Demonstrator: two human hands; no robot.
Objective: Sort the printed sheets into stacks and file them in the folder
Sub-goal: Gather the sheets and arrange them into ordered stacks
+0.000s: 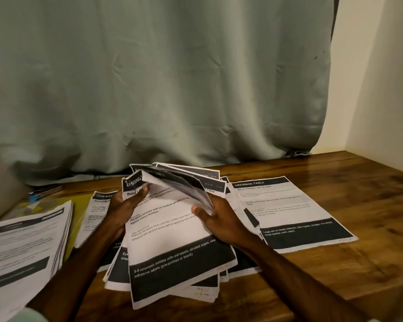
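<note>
Printed sheets, main bundle (pixel 172 240): held over the middle of the wooden table (pixel 335 263), near the front edge. Long axis runs from the person toward the curtain (pixel 149 89), leaning slightly left at the far end. Black header bar at the far end, wide black band with white text at the near end. Lower sheets are fanned out unevenly at the near and left edges.

Left hand (pixel 126 205): grasps the bundle's left edge near the header, thumb pressed on the top sheet, fingers hidden beneath.

Right hand (pixel 216 217): grips the right edge, thumb lying on the top sheet, fingers curled under several sheets that are lifted and bowed up toward the far end.

Single sheet (pixel 293 210): flat on the table just right of the bundle, headed "DRESSING TABLE". Long axis near-to-far, header at the far end, near end swung to the right.

Left stack (pixel 26 247): thick pile at the left border, edges fanned, header at the far-left end, cut off by the picture's edge.

Yellow folder (pixel 77 219): lies under the left stack, mostly covered, a strip showing between that stack and a further sheet (pixel 98 212) behind the left hand.

Small blue-tipped object (pixel 44 191): at the curtain's foot, far left, too blurred to identify.
</note>
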